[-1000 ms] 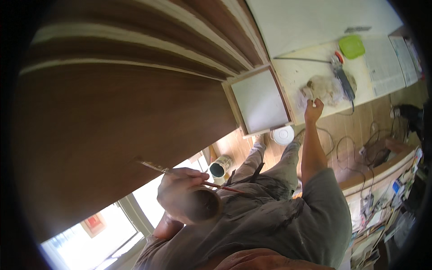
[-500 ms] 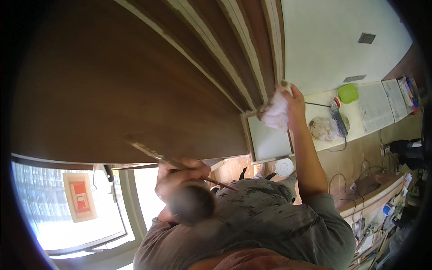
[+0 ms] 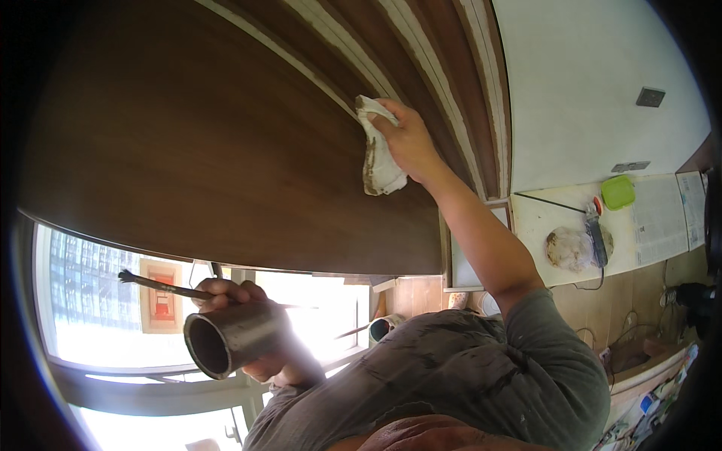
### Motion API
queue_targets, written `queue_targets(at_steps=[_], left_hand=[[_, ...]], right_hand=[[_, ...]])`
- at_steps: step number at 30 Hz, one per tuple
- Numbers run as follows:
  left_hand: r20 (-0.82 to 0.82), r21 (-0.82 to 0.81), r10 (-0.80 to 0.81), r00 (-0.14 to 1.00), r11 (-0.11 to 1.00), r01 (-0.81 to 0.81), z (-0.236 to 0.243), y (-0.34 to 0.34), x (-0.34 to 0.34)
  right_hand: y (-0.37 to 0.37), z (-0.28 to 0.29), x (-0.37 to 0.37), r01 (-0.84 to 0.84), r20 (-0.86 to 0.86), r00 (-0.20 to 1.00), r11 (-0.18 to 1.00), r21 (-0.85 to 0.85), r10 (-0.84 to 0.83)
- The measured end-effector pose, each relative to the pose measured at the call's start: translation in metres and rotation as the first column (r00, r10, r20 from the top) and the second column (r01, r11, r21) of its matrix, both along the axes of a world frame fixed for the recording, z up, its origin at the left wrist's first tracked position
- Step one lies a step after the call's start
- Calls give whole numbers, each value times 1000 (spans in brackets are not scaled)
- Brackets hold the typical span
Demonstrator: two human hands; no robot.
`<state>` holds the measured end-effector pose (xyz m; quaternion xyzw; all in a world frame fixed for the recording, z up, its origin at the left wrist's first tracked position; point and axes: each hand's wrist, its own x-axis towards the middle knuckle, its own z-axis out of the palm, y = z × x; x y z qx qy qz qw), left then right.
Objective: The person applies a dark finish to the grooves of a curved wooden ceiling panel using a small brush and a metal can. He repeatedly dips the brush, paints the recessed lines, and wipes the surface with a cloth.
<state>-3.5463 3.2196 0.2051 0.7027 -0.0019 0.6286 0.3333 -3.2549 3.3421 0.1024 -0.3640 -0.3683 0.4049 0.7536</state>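
My left hand (image 3: 226,292), at lower left, is closed round a metal cup (image 3: 233,336) and a thin brush (image 3: 156,284). The cup tilts so its dark mouth faces left; its contents cannot be made out. Dark bristles stick out to the left, in front of the bright window. My right hand (image 3: 414,146) grips a folded white cloth (image 3: 383,159) with brown stains. It lies against the brown wooden panel (image 3: 226,173), near the lower ends of the pale grooves (image 3: 421,60).
On the right, a pale ledge (image 3: 571,218) below the white wall carries a green container (image 3: 618,192), a power tool (image 3: 596,233), a bundle in clear plastic (image 3: 569,249) and newspaper (image 3: 660,218). Cables (image 3: 632,327) trail over the floor. A window (image 3: 98,316) is at lower left.
My right hand has moved left with the cloth, from the panel's corner onto the wood beside the grooves. My left hand has carried the brush and cup left, away from the panel.
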Motion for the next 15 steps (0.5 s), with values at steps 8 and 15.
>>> queue_targets(at_steps=[8, 15], left_hand=[[123, 43, 66, 990, 996, -72, 5, 18, -22], [219, -70, -106, 970, 990, 124, -12, 45, -36]], right_hand=[[13, 99, 1, 242, 396, 877, 962, 125, -272], [57, 193, 8, 471, 568, 583, 811, 347, -581]])
